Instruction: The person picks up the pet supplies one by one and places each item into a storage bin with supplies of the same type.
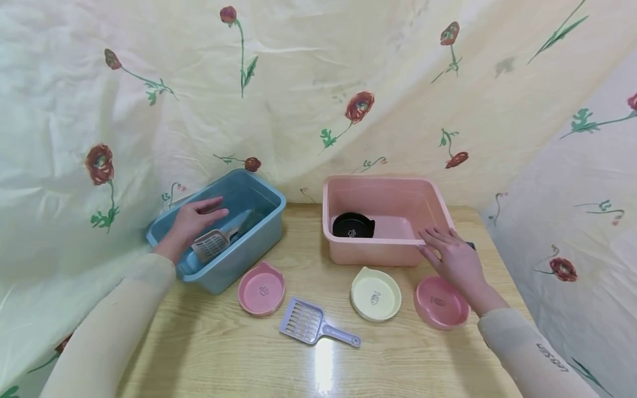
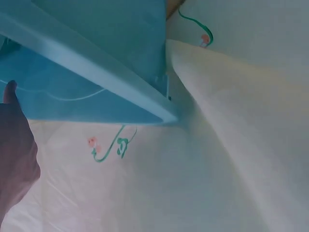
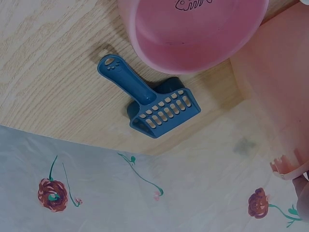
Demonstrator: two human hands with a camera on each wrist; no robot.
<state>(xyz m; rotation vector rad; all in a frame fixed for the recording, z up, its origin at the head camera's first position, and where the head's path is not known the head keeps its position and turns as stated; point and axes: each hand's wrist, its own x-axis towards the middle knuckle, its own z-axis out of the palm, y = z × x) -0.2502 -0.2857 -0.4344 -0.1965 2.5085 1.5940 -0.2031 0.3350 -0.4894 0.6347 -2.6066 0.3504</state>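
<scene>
My left hand (image 1: 195, 221) hangs over the blue bin (image 1: 264, 237), fingers extended to the right and thumb apart, holding nothing. Below it in the bin lies a pale slotted litter scoop (image 1: 211, 245), partly covered by the near wall. At the front right corner of the pink bin (image 1: 378, 253), my right hand (image 1: 458, 257) rests with fairly straight fingers over the rim. A black bowl (image 1: 352, 225) stands inside that bin, at its left. Under the right wrist is a deep-pink bowl (image 1: 440, 303). Beside it, in the right wrist view, lies a blue litter scoop (image 3: 149, 104).
On the wooden table (image 1: 239, 359) stand a cream cat-eared bowl (image 1: 375, 294) and a pink bowl (image 1: 261, 290) with a paw print. A lavender litter scoop (image 1: 308, 323) lies between and in front of them. Flowered cloth (image 1: 298, 83) hangs behind the table.
</scene>
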